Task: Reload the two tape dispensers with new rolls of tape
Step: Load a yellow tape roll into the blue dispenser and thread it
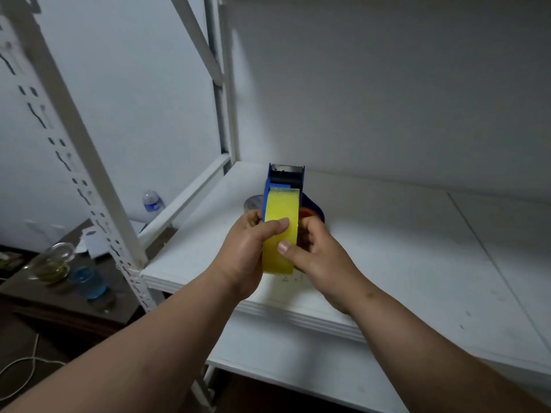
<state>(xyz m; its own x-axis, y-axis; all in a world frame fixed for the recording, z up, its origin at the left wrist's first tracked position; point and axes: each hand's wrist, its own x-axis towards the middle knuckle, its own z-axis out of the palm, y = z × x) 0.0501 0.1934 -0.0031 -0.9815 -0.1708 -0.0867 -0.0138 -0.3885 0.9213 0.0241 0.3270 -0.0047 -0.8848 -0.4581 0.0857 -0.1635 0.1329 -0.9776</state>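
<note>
Roll: yellow tape roll (281, 231) sat in the blue dispenser (286, 177), raised above the white shelf (417, 263), between both hands.
Left hand (249, 248): clamped on the roll's left side.
Right hand (316, 254): gripped its right side, thumb on the face.

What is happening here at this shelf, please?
A person is loading a yellow tape roll into a blue tape dispenser, held above a white shelf. The left hand and the right hand both grip the roll from the sides, thumbs on its face. Behind them, a grey roll and a second dispenser lie on the shelf.
</note>
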